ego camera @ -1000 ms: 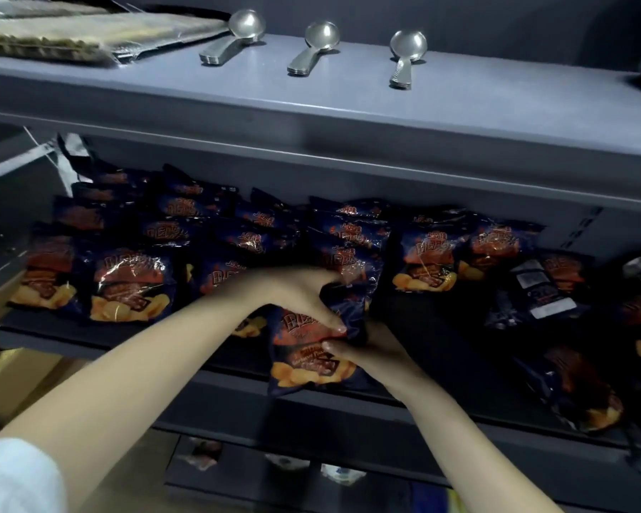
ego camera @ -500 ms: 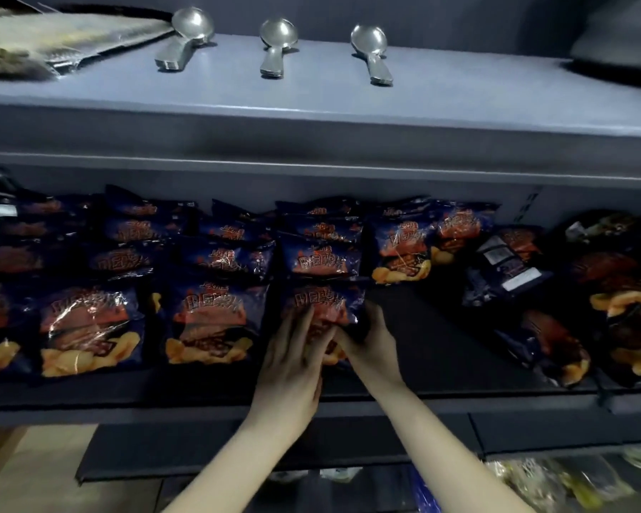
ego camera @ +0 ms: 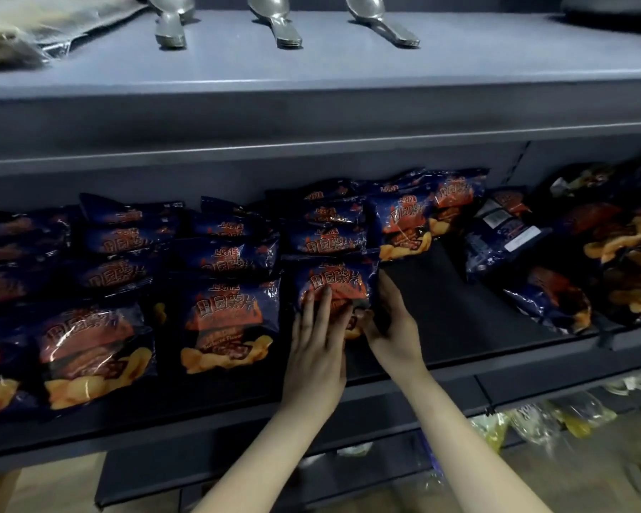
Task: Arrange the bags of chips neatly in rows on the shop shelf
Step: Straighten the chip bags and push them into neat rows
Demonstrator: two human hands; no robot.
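Dark blue chip bags with orange print lie in overlapping rows on the black shelf (ego camera: 459, 327). Both hands rest on the front bag (ego camera: 337, 279) of the fourth row from the left. My left hand (ego camera: 317, 346) lies flat on the bag's lower half with fingers spread. My right hand (ego camera: 391, 323) holds the bag's lower right edge. Left of it lies a neat front bag (ego camera: 230, 320), and another (ego camera: 93, 349) further left. A bag (ego camera: 404, 227) sits at the back of the row to the right.
A loose, untidy pile of bags (ego camera: 555, 290) fills the shelf's right end, one (ego camera: 504, 231) lying back side up. The grey upper shelf (ego camera: 311, 105) overhangs, carrying three metal spoons (ego camera: 278, 16) and a wrapped pack (ego camera: 23, 31). Packets (ego camera: 555, 420) lie below.
The bag was lifted from the shelf's front edge and laid down at the front of its row. Both hands went with it and now press on it. The view shifted right.
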